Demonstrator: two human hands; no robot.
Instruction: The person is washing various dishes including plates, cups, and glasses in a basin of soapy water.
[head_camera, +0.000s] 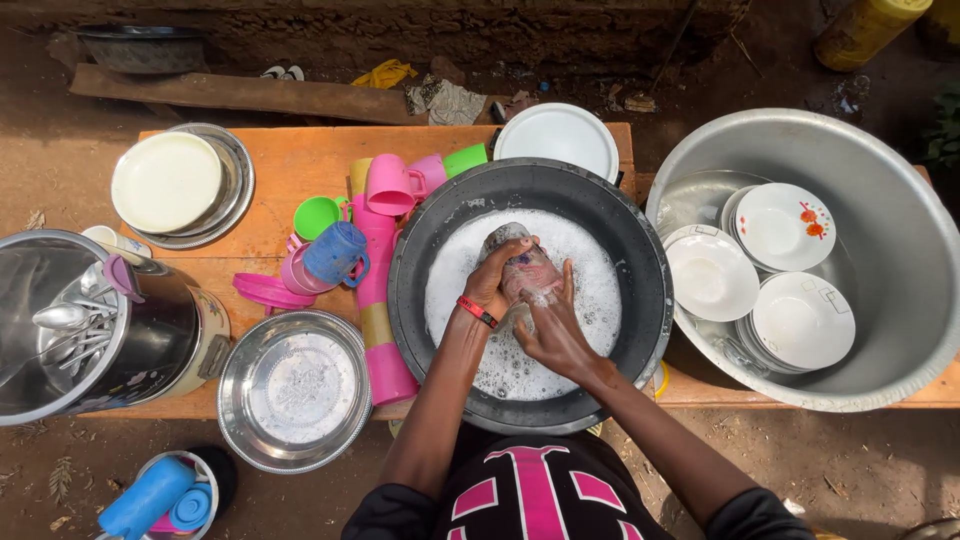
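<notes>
Head view, looking straight down, shows a clear glass tumbler (524, 268) held just above the foam in a wide black basin (640, 250) of soapy water, near the basin's middle. It is gripped by the left hand (497, 280), whose fingers are curled around its upper side, a red band (477, 312) being worn at that wrist; the right hand (553, 325) is pressed against the lower end, fingers held close together and laid along the glass, so that the tumbler is steadied between both palms, apparently for rubbing. Whether anything is tucked under the right palm cannot be told, for foam hides it. To the right, a large metal tub (890, 180) holds wet white crockery, seemingly set apart from the suds: four white plates or bowls can be counted on top, one with red flowers, with more stacked beneath. On the wooden bench (300, 165) to the left, plastic cups are lying on their sides, seemingly awaiting their turn: two green, two or three pink and one blue (336, 253) are made out, beside a tall pink stack. One cream plate (166, 182) is rested on metal plates, another white plate (558, 138) lies behind the basin, one embossed metal tray (295, 390) sits at the front, and spoons are gathered in one steel pot (60, 330).
</notes>
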